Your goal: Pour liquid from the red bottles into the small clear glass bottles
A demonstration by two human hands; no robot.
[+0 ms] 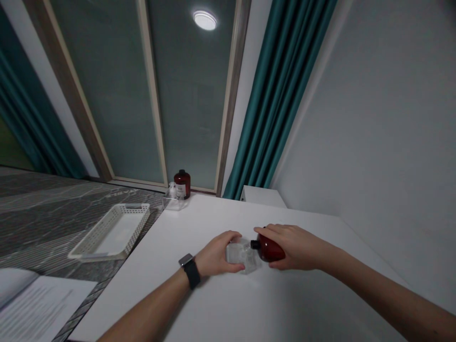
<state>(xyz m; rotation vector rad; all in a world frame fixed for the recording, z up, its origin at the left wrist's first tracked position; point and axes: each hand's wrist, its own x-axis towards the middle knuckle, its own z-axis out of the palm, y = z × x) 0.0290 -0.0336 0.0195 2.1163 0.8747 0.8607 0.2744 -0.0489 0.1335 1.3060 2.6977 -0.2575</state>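
Observation:
My left hand (223, 254), with a dark watch on its wrist, is closed around a small clear container (235, 254) over the white table. In my right hand (292, 244) is a dark red-brown bottle (270, 248), tipped on its side. Its black neck (255, 244) points left and meets the upper right edge of the clear container. Whether anything flows from the bottle is too fine to make out. The palm side of my right hand is hidden.
A second brown bottle (183, 184) stands by a small white bottle (172, 190) and a clear tray (173, 203) at the white table's (199, 223) far left corner. Left of the table are a white basket (123, 237) and an open book (46, 304). A wall rises at right.

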